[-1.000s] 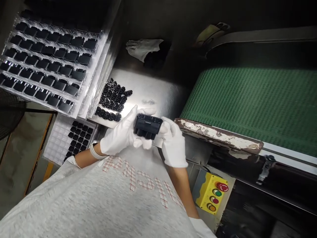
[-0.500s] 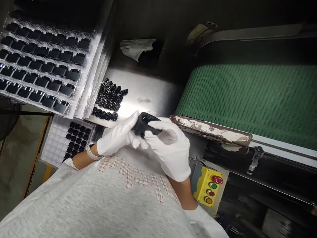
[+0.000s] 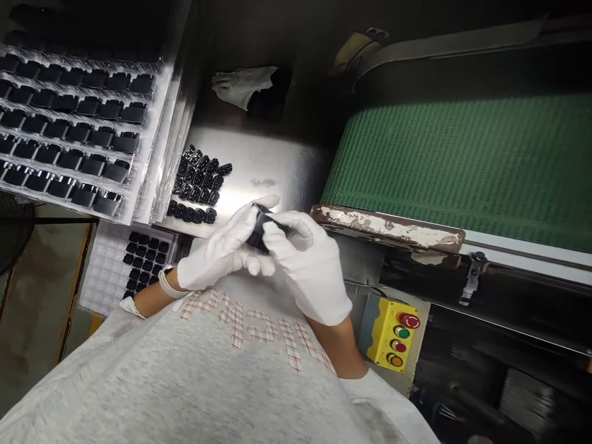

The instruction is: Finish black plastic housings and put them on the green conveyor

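Observation:
Both my hands wear white gloves and meet in front of my chest around one small black plastic part (image 3: 259,237). My left hand (image 3: 224,246) grips it from the left side, with fingers curled beneath. Thumb and fingertips of my right hand (image 3: 308,262) are closed on the part's right side. Much of the part is covered by the gloves, so its full shape is hidden. Just beyond my left hand, several small glossy black pieces (image 3: 198,179) lie in rows on the metal table (image 3: 263,157).
Stacked clear trays (image 3: 69,129) of black parts stand at the left. Below them sits a white tray (image 3: 104,265) partly filled with small black pieces. A white glove (image 3: 243,85) lies farther back. At right are a green conveyor belt (image 3: 462,166) and a yellow button box (image 3: 393,333).
The black part has been turned within my hands and more of it is now covered. My right hand has shifted slightly left and up. The whole view has moved a little.

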Action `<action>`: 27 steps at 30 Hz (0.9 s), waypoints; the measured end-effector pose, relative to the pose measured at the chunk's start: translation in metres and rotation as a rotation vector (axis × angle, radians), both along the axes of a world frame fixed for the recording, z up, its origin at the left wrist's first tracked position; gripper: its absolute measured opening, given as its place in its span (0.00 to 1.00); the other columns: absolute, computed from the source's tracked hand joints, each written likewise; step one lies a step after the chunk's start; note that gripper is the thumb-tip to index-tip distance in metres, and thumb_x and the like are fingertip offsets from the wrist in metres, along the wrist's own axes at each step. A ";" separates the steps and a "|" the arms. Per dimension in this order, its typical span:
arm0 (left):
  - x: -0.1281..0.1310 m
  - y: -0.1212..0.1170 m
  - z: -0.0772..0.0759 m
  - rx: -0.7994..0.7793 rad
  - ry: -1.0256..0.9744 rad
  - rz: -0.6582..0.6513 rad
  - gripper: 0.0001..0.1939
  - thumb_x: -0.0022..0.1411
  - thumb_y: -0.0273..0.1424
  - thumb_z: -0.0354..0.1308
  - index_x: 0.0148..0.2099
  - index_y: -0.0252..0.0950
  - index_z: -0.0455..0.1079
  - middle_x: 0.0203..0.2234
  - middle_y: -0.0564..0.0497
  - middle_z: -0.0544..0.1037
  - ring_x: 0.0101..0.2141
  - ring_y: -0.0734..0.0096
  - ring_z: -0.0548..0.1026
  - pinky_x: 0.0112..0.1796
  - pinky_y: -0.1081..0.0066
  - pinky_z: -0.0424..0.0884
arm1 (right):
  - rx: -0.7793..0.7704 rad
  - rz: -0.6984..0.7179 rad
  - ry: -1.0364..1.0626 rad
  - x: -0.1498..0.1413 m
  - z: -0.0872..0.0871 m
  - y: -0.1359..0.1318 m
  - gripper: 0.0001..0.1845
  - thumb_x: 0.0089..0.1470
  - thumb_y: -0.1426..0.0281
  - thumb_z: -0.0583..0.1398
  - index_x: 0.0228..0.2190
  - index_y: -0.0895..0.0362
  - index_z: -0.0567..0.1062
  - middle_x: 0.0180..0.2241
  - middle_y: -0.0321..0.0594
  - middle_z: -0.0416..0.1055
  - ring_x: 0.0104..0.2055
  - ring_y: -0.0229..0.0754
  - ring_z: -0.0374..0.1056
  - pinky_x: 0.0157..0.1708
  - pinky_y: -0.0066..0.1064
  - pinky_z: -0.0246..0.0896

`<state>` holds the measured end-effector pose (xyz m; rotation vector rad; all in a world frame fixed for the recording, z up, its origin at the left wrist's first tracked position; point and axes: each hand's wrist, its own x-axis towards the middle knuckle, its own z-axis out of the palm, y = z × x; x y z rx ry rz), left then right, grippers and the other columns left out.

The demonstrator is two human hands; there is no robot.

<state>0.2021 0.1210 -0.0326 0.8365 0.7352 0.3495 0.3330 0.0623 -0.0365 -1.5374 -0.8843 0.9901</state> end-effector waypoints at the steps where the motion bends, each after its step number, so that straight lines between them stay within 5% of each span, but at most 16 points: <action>1: 0.000 0.000 0.000 -0.045 -0.035 -0.005 0.33 0.65 0.55 0.52 0.65 0.45 0.60 0.38 0.47 0.76 0.25 0.76 0.73 0.25 0.75 0.72 | 0.020 0.021 0.014 0.001 -0.001 0.000 0.07 0.54 0.64 0.64 0.34 0.55 0.77 0.35 0.38 0.75 0.37 0.37 0.71 0.38 0.30 0.70; 7: -0.003 0.003 -0.007 -0.087 -0.105 -0.035 0.34 0.63 0.55 0.55 0.66 0.47 0.59 0.37 0.48 0.75 0.27 0.75 0.73 0.26 0.74 0.72 | 0.116 0.196 0.095 0.015 -0.010 -0.008 0.12 0.59 0.69 0.61 0.42 0.47 0.81 0.42 0.36 0.75 0.46 0.37 0.71 0.51 0.34 0.68; 11: -0.001 0.003 -0.013 0.021 -0.029 -0.049 0.29 0.63 0.56 0.54 0.59 0.45 0.67 0.36 0.49 0.76 0.28 0.76 0.73 0.29 0.73 0.74 | 0.140 0.129 -0.045 0.018 -0.019 -0.015 0.10 0.55 0.71 0.64 0.39 0.49 0.82 0.46 0.37 0.75 0.47 0.40 0.72 0.48 0.33 0.70; 17: 0.007 -0.003 -0.026 0.637 0.123 0.125 0.23 0.59 0.45 0.65 0.50 0.34 0.71 0.48 0.44 0.77 0.50 0.62 0.77 0.55 0.60 0.73 | 0.129 0.068 -0.210 0.017 -0.027 -0.021 0.05 0.52 0.70 0.64 0.34 0.53 0.79 0.49 0.41 0.74 0.54 0.45 0.70 0.57 0.40 0.66; 21: 0.003 -0.003 -0.030 0.990 0.222 0.203 0.29 0.57 0.44 0.67 0.56 0.35 0.68 0.50 0.43 0.76 0.51 0.60 0.76 0.55 0.59 0.74 | 0.135 0.169 0.006 0.019 -0.028 -0.019 0.07 0.55 0.66 0.62 0.35 0.54 0.79 0.50 0.43 0.75 0.54 0.46 0.70 0.56 0.39 0.67; 27: -0.001 0.004 -0.021 1.280 0.306 0.148 0.32 0.55 0.42 0.69 0.58 0.36 0.65 0.50 0.42 0.78 0.51 0.61 0.77 0.54 0.60 0.74 | 0.043 0.122 0.163 0.018 -0.032 -0.018 0.10 0.53 0.62 0.63 0.34 0.54 0.80 0.41 0.39 0.77 0.45 0.44 0.72 0.52 0.39 0.68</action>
